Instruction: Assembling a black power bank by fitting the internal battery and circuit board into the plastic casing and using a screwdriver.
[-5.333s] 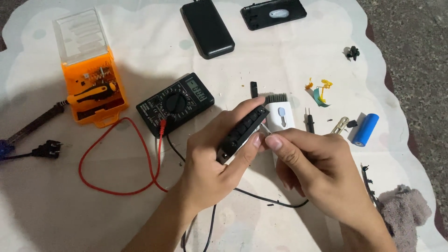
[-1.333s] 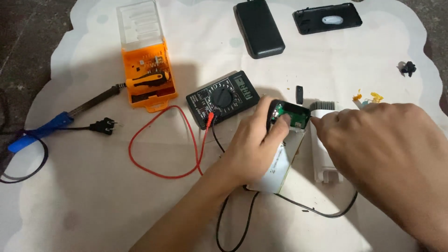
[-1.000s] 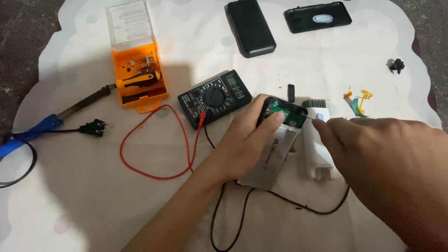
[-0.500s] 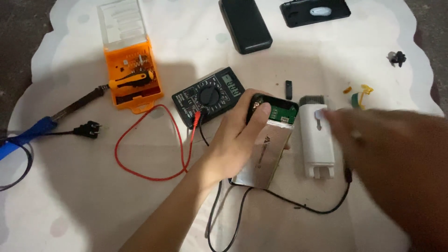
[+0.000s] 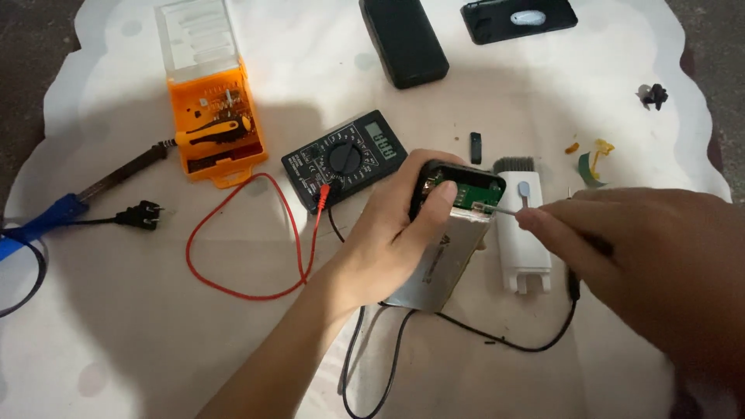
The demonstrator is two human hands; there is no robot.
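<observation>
While my view looks straight down on the white cloth (image 5: 116, 334), I note the containers first: an orange screwdriver case (image 5: 217, 128) at about ten o'clock from centre, its clear lid (image 5: 195, 35) swung open toward the far edge, with a black-and-orange screwdriver (image 5: 213, 132) lying across the tray and small bits in rows around it, too small to tell apart. My left hand (image 5: 388, 240) grasps an opened power bank (image 5: 454, 233) near centre, fingers wrapped over its near side and thumb pressed on the top edge. The power bank shows a green circuit board (image 5: 466, 190) in a black end frame, with a flat silver cell below it, tilted toward five o'clock. My right hand (image 5: 652, 264), at three o'clock, pinches a thin metal probe (image 5: 497, 208) whose tip touches the board; a black lead (image 5: 481, 334) trails beneath toward six o'clock. Just beside the power bank at three o'clock lies a white casing (image 5: 524, 248). A black multimeter (image 5: 345, 159) sits at eleven o'clock from the power bank, its red lead (image 5: 248, 287) looped toward nine o'clock. A blue-handled soldering iron (image 5: 70, 206) lies at the far nine o'clock edge. Two black flat devices (image 5: 403, 43) rest at twelve o'clock.
</observation>
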